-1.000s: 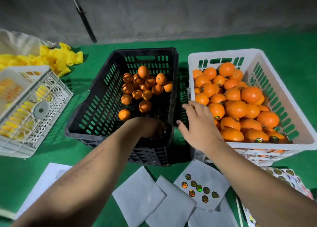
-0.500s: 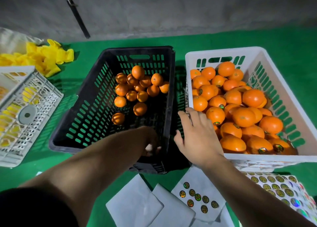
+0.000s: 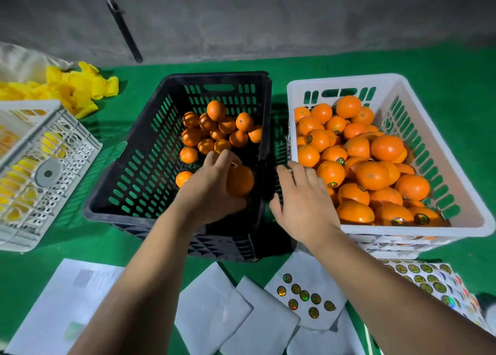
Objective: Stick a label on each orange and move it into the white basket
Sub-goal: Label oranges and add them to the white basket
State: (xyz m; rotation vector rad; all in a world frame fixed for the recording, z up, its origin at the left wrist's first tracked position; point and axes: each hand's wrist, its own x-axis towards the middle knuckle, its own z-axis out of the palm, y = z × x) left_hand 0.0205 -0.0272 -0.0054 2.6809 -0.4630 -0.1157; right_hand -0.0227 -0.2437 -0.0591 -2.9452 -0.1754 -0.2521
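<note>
Head-camera view: nearest on the green counter (image 3: 32,263) lie grey backing papers, one sticker sheet (image 3: 306,295) carrying round holographic labels just below the right forearm. Beyond these, the left hand (image 3: 212,191) reaches into the black crate (image 3: 134,172), fingers curled around one orange (image 3: 240,180) held above the crate's near end, while the right hand (image 3: 303,207) hovers just beside it over the gap between the crates, fingers loosely bent toward the white basket's near-left corner; whether they pinch a label cannot be told. Farther back, loose oranges (image 3: 217,129) cluster at the crate's far end, and the white basket (image 3: 461,209) to the right is heaped with labelled fruit.
</note>
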